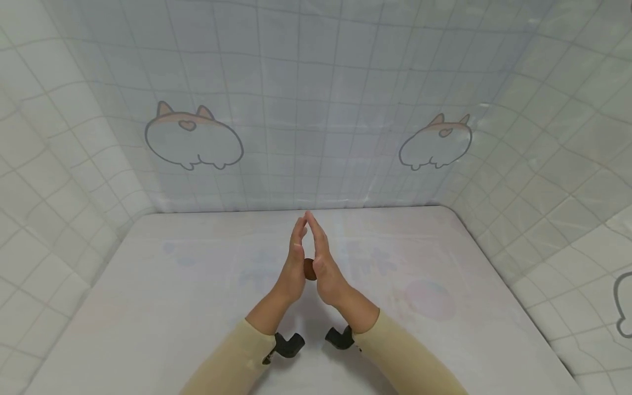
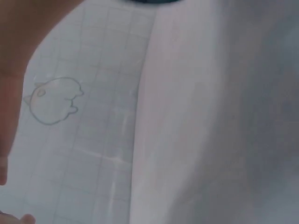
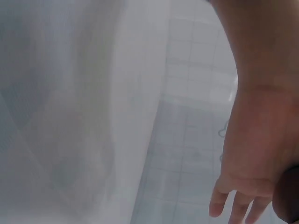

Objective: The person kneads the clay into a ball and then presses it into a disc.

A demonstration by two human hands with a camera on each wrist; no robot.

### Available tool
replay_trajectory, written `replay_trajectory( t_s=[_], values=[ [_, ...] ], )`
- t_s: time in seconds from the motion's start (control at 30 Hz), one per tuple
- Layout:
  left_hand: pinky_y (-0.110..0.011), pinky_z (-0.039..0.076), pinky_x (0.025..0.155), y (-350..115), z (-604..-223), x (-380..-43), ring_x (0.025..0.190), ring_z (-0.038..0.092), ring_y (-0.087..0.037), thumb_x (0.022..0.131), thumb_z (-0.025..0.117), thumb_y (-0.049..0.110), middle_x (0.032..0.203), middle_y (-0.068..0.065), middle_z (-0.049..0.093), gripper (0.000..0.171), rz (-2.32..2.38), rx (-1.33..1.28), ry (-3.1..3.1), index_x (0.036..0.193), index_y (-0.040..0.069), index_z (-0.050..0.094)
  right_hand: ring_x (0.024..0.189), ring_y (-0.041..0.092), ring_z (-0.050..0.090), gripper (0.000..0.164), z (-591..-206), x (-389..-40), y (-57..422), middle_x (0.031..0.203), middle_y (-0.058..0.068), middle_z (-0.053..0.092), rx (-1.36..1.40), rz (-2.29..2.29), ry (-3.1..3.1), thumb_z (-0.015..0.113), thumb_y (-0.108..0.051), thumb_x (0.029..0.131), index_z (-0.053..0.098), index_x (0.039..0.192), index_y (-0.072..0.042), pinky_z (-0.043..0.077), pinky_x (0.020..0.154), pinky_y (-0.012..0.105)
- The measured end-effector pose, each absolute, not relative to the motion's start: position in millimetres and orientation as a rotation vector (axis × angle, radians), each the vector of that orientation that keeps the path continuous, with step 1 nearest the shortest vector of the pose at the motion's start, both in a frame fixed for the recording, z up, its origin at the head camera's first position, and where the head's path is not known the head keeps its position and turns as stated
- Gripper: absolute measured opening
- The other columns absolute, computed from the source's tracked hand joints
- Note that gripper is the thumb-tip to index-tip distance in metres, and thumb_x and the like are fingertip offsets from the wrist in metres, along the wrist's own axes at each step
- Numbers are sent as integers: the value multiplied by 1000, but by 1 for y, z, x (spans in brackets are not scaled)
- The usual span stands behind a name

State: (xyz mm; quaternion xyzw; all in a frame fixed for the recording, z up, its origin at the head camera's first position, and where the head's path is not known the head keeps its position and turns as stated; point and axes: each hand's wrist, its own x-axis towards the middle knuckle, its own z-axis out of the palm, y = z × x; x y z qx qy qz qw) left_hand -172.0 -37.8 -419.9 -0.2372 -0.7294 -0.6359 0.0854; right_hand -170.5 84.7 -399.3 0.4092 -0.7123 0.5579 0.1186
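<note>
Between my two palms sits a small, brown, rounded object (image 1: 310, 269), partly hidden by the hands. My left hand (image 1: 294, 269) presses it from the left side, fingers straight and pointing away from me. From the other side my right hand (image 1: 328, 274) presses against it, its fingers long and straight too. The fingertips of both hands meet above in a steeple. In the right wrist view the brown object (image 3: 286, 193) shows dark and smooth beside the right palm (image 3: 254, 140). Only a strip of the left hand (image 2: 8, 112) appears at the edge of the left wrist view.
Below the hands spreads a white table (image 1: 197, 307) with faint pastel prints. White grid-patterned sheeting (image 1: 316, 137) with corgi drawings rises behind it and at both sides. Black wrist cameras (image 1: 289, 345) jut inward from the cream sleeves (image 1: 232, 356).
</note>
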Motion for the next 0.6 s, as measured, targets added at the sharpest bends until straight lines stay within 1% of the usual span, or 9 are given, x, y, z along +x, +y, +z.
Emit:
replay_trajectory(
  t_s=[0.13, 0.27, 0.4, 0.6],
  values=[
    [-72, 12, 110, -34, -420, -165, 152, 9, -29, 100, 3, 68, 168, 1, -1, 76, -1904, -725, -2200, 162, 25, -2, 153, 28, 2, 92, -400, -178, 88, 167, 9, 1, 1094, 1593, -2107, 5, -75, 97, -1, 161, -8, 8, 115, 65],
    [-72, 13, 110, -30, -419, -158, 152, 10, -29, 99, 4, 70, 167, 3, -1, 77, -1893, -770, -2199, 162, 25, 0, 153, 26, 4, 94, -403, -185, 91, 167, 7, 3, 1011, 1612, -2114, 6, -78, 95, 0, 161, -11, 9, 115, 65],
    [-73, 11, 110, -28, -417, -153, 151, 10, -30, 99, 6, 70, 167, 0, -3, 80, -1881, -824, -2155, 162, 22, 1, 152, 22, 2, 95, -405, -191, 93, 167, 2, 2, 973, 1669, -2138, 9, -81, 93, 0, 162, -17, 8, 115, 66],
    [-69, 7, 113, -27, -416, -151, 151, 9, -33, 102, 6, 65, 168, -6, -4, 78, -1843, -939, -2016, 162, 14, 1, 152, 23, 1, 97, -412, -198, 95, 167, 0, -3, 958, 1730, -2205, 11, -85, 89, -4, 162, -22, 8, 113, 68]
  ],
)
